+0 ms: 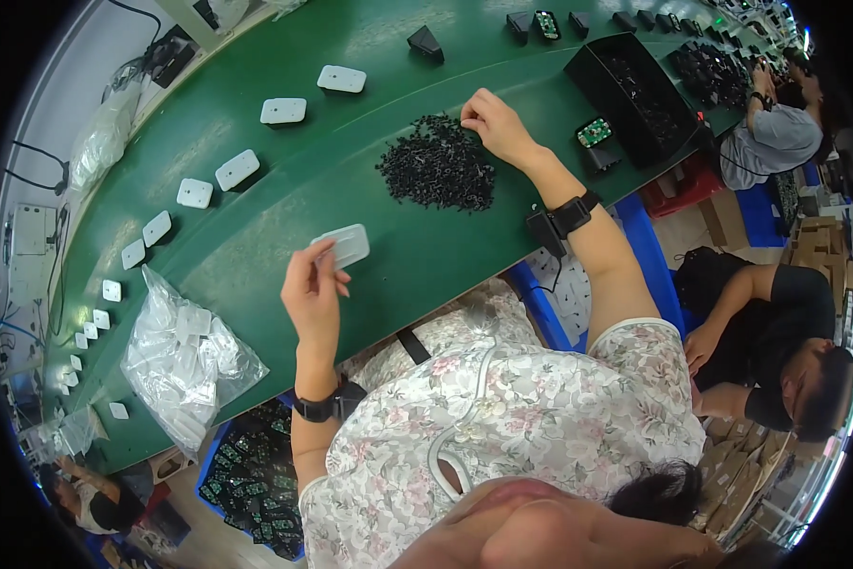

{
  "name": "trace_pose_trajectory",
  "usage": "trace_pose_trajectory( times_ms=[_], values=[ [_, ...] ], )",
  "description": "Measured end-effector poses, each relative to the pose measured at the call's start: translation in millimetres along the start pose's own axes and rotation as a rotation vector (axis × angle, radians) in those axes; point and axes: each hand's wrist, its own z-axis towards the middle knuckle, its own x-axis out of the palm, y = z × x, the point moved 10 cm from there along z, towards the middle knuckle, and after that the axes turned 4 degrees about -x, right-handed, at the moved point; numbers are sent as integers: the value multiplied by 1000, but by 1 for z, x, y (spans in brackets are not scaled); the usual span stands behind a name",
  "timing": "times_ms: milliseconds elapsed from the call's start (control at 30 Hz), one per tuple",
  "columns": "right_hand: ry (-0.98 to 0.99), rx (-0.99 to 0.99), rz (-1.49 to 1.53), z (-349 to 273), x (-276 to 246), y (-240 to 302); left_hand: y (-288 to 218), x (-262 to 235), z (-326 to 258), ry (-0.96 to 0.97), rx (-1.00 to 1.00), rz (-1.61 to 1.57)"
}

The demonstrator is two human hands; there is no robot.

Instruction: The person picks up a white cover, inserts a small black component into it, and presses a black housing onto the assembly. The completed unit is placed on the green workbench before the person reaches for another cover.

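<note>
While the left hand (311, 289) is raised above the green conveyor belt (256, 237), its fingers are closed narrowly on one short edge of a white rectangular plastic cover (343, 247), thumb on the near face, the other fingertips behind it. The cover projects to the right of the fingers and stands clear of the belt surface. The right hand (498, 123) rests at the far right edge of a heap of small black plastic parts (438, 163); its fingers are drawn together in a pinch at the top of the heap, and whether a part is caught between them cannot be told. The heap lies just below and left of those fingertips.

Beyond the left fingers, a row of further white covers (282, 110) runs along the belt, well apart from the hand. Below and left of that hand lies a clear plastic bag of white covers (182, 356). Right of the right hand stands a black tray (635, 95), and near it a small green circuit board (593, 132). Both wrists carry black straps.
</note>
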Motion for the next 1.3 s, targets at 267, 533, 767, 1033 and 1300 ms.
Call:
trace_pose_trajectory(
  times_ms=[267,533,767,1033,1300],
  values=[
    [-3,-121,-66,5,7,6,5,16,6,87,-9,26],
    [31,132,160,8,9,-19,14,6,3,62,-22,5],
    [-11,163,187,12,6,-23,18,6,4,64,-25,-9],
    [100,-80,37,38,23,3,19,6,1,47,-45,-2],
    [-26,-225,-75,34,16,20,23,5,-1,36,-52,-35]
  ],
)
